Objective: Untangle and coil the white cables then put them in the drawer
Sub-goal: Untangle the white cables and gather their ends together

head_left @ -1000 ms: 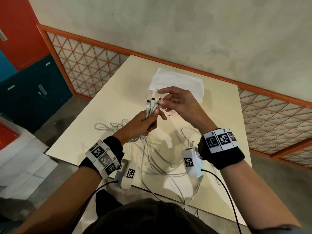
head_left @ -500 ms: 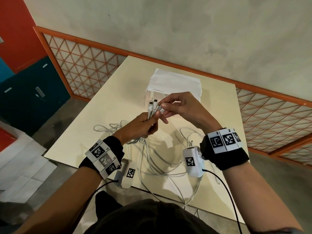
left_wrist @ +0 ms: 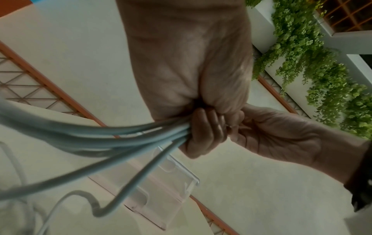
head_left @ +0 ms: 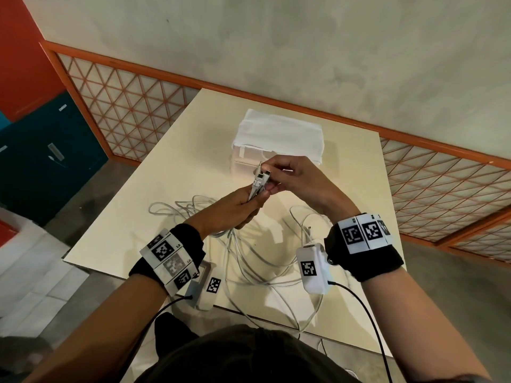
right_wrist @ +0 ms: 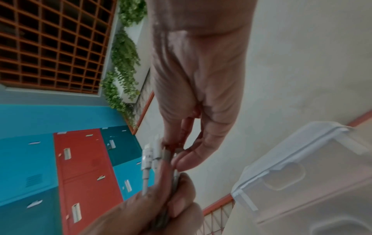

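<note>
Though bunched, white cables [head_left: 258, 186] tangled.

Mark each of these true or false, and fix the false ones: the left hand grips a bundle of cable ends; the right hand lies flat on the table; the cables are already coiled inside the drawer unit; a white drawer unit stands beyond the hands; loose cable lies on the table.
1. The left hand grips a bundle of white cables near their plug ends. True.
2. The right hand lies flat on the table. False: it is raised, its fingertips pinching the plug ends.
3. The cables are coiled inside the drawer unit. False: they trail loose over the table.
4. The drawer unit stands beyond the hands. True.
5. Loose cable lies on the table. True.
</note>
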A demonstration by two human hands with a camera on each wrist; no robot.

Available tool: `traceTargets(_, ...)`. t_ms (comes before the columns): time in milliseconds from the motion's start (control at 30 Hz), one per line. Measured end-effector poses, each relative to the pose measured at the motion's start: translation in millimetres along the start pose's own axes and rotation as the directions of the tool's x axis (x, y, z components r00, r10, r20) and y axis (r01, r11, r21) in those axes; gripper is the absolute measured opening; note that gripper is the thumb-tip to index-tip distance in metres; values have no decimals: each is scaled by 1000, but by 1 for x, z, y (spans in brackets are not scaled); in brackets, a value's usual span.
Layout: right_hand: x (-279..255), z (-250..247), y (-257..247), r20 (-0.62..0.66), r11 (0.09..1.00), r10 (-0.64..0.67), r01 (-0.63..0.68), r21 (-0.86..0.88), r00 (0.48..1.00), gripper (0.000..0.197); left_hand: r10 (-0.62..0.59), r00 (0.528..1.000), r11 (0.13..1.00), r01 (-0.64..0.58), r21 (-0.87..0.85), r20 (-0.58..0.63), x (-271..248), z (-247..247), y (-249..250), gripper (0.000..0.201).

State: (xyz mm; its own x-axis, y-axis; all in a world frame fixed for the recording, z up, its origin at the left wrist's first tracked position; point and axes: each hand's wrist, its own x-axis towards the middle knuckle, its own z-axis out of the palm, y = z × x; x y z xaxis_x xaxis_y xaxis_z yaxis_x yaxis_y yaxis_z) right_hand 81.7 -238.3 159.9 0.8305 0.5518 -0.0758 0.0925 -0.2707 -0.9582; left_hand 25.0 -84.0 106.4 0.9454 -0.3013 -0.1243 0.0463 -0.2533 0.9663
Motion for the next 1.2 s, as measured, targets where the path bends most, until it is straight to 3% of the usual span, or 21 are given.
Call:
traceTargets(100,-4,-9,3,58,1000,-3,1,25,998,19,-59,996,993,66,-101,72,1,1,2,33)
traceTargets(233,-8,-20,5,69,1000,-5,4,17,998,18,-31,992,985,51,-164,123,3,2,8,37)
traceTargets(667,-10,-28,12,-23,997,-3,4,82,1000,22,-3,994,985,22,-173,113,18,7,12,42)
traceTargets(833,-2,-23,17,-80,1000,-16,14,-22,997,5,-50,983,991,70,-112,175,19,3,12,31)
traceTargets(1033,2,-22,8,-43,979,-122,113,-168,992,26,-96,977,988,116,-100,191,20,-4,10,34)
traceTargets(1200,6,-23,4,-97,971,-174,154,-183,980,19,-77,983,985,101,-142,167,18,-8,9,33)
